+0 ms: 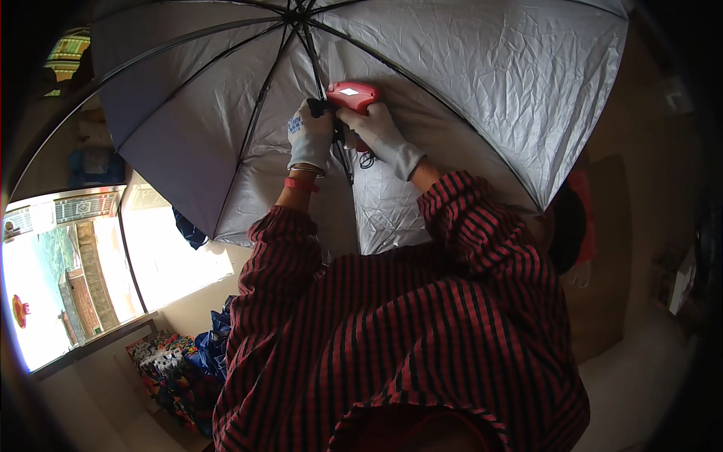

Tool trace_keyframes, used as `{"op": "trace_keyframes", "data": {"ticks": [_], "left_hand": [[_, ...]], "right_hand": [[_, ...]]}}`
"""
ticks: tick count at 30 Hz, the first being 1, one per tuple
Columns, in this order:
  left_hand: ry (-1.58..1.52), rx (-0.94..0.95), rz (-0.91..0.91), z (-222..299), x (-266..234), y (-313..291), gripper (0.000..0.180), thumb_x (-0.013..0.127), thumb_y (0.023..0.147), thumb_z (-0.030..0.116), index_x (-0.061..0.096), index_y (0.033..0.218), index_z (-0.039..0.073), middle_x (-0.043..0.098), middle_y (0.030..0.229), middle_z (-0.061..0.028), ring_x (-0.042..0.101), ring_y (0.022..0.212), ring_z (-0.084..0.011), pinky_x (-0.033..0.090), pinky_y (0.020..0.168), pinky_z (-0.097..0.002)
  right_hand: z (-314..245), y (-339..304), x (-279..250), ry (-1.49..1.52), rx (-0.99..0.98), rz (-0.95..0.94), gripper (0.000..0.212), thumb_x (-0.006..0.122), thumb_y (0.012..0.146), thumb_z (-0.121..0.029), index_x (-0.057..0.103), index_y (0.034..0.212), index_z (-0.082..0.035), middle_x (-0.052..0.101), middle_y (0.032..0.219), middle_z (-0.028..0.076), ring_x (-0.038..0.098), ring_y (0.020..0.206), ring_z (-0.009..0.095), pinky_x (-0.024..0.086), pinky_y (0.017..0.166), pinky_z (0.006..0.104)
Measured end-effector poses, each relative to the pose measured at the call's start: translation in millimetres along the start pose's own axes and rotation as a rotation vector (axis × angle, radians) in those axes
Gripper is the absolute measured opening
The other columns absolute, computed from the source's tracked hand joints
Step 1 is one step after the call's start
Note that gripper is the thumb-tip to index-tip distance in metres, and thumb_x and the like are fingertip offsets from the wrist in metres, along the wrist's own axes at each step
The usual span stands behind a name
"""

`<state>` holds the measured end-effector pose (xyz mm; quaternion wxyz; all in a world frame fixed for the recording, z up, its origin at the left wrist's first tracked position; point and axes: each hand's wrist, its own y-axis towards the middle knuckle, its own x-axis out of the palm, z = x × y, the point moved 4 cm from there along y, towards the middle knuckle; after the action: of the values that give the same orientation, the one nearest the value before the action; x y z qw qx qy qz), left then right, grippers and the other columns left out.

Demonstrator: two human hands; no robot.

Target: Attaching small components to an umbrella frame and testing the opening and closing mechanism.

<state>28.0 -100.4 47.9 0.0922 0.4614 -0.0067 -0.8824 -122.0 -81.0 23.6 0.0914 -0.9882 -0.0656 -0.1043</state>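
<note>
An open umbrella [527, 83] with a silver-grey inner side and black ribs spreads out in front of me. My left hand [309, 135], in a white glove with blue print, is closed round a black part [321, 106] beside the umbrella's dark shaft. My right hand [380, 135], also gloved, grips a red tool [354, 93] shaped like a pistol, bearing a pale diamond mark. The tool's front end meets the black part at my left fingers; the exact contact is hidden. Below the right hand hangs a thin black cord loop [367, 160].
A bright window [64, 271] stands at the left. Colourful patterned cloth [162, 369] and a dark blue bundle [213, 343] lie at the lower left. On the right hangs a round black thing [568, 230] against red. The umbrella's canopy reaches across most of the upper view.
</note>
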Motion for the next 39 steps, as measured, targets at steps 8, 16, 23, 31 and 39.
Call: {"op": "trace_keyframes", "data": {"ticks": [8,16,23,31,39], "left_hand": [[0.018,-0.03,-0.014,-0.9,-2.0,2.0,0.025,0.065,0.081,0.026,0.067,0.097,0.008,0.07,0.091,-0.0156,0.067,0.089,-0.034,0.052,0.077,-0.0419],[0.037,-0.041,-0.056,-3.1,1.1,4.8,0.024,0.065,0.081,0.026,0.067,0.097,0.007,0.069,0.091,-0.0165,0.066,0.09,-0.0356,0.051,0.078,-0.0419],[0.012,-0.108,-0.142,-8.6,6.8,7.3,0.029,0.063,0.083,0.029,0.066,0.101,0.007,0.069,0.094,-0.0178,0.065,0.093,-0.0379,0.051,0.08,-0.0443],[-0.225,-0.146,-0.099,-8.8,5.7,-18.0,0.022,0.067,0.083,0.021,0.067,0.092,0.001,0.068,0.07,-0.0102,0.067,0.057,-0.0221,0.05,0.054,-0.0346],[0.016,-0.092,-0.092,-45.9,25.7,-67.1,0.022,0.069,0.082,0.018,0.066,0.089,-0.002,0.066,0.067,-0.0095,0.065,0.05,-0.0172,0.048,0.046,-0.0312]], "right_hand": [[5.8,14.1,-9.8,0.227,0.041,-0.091,0.026,0.071,0.086,-0.021,0.068,0.102,0.0,0.068,0.088,0.004,0.065,0.073,0.011,0.051,0.063,0.0266],[-5.7,18.3,-3.6,0.382,0.219,-0.13,0.026,0.072,0.084,-0.016,0.068,0.103,0.001,0.069,0.092,0.007,0.066,0.08,0.014,0.052,0.066,0.0292],[-11.8,15.8,6.5,0.184,0.216,0.024,0.026,0.072,0.083,-0.013,0.067,0.104,0.0,0.068,0.092,0.007,0.064,0.076,0.014,0.051,0.065,0.0291],[26.8,-26.9,-18.9,0.139,0.256,0.025,0.021,0.07,0.087,-0.022,0.067,0.095,-0.003,0.066,0.079,0.004,0.061,0.061,0.011,0.047,0.053,0.0278],[64.0,-131.2,8.4,-0.069,0.453,0.099,0.026,0.064,0.085,-0.026,0.062,0.091,-0.001,0.059,0.071,0.005,0.057,0.06,0.014,0.044,0.053,0.0325]]}}
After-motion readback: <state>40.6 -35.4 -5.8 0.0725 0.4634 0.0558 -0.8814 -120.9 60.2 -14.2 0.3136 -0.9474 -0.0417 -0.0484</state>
